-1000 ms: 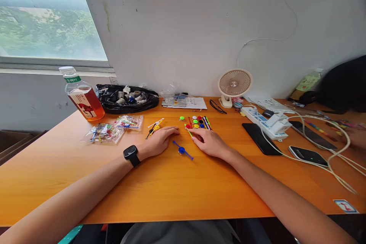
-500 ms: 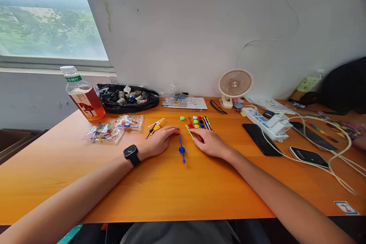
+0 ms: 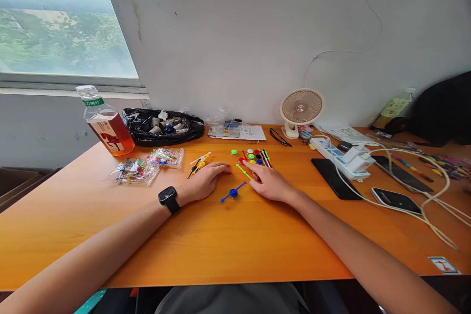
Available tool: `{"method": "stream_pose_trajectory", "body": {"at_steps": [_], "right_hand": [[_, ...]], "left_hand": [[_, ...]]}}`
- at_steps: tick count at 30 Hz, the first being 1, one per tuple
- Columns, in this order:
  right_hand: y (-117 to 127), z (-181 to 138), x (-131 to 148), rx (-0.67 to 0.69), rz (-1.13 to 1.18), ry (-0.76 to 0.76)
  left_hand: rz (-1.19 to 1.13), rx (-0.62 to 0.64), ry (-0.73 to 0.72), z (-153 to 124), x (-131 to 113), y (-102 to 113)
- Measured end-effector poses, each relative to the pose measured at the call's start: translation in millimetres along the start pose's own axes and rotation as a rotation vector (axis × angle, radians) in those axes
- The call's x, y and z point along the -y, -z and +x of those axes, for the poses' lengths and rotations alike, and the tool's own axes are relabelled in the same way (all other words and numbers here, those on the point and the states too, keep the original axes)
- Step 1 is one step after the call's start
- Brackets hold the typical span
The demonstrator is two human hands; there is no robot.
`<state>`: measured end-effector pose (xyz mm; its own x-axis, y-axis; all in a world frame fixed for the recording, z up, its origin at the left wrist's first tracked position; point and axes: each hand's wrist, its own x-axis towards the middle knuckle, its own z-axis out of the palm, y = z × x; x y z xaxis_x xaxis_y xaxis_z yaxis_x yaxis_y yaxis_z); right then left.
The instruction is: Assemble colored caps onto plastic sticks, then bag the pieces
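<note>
On the table beside the yellow, white and black arrow spinners [image 3: 200,162], my left hand [image 3: 206,180] lies palm down with its fingers stretched out, holding nothing. My right hand [image 3: 270,181] has a green plastic arrow [image 3: 243,171] at its thumb and bent fingers. The arrow's near end is partly hidden by the fingers. Between the hands stands a blue arrow spinner [image 3: 233,194] on its round base. Just beyond my right fingertips are several coloured round bases [image 3: 252,156] and a row of loose arrows [image 3: 267,158]. One green base [image 3: 234,152] sits apart.
Clear bags of spinner parts [image 3: 134,170] lie at left, near a tea bottle [image 3: 110,130] and a black plastic bag [image 3: 162,127]. A small fan [image 3: 302,108] stands by the wall. Right of my hand are a black phone [image 3: 335,179], a power strip [image 3: 340,159] and loose cables.
The blue spinner's arrow has turned from nearly upright in view to a slant, its head now lower left. The green arrow has tilted further left at my right fingers. My left hand stays put.
</note>
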<state>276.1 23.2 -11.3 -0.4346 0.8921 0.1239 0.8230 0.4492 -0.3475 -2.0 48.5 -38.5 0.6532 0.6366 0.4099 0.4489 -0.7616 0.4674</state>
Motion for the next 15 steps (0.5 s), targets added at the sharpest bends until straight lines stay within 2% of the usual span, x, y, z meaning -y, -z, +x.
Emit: {"method": "stream_pose_trajectory", "body": {"at_steps": [4, 15], "right_hand": [[-1.6, -0.7, 0.0, -0.051, 0.064, 0.041], [-5.0, 1.6, 2.2, -0.133, 0.102, 0.0]], "left_hand": [[-0.009, -0.003, -0.007, -0.5, 1.5, -0.5], [-0.003, -0.012, -0.007, 0.5, -0.7, 0.4]]}}
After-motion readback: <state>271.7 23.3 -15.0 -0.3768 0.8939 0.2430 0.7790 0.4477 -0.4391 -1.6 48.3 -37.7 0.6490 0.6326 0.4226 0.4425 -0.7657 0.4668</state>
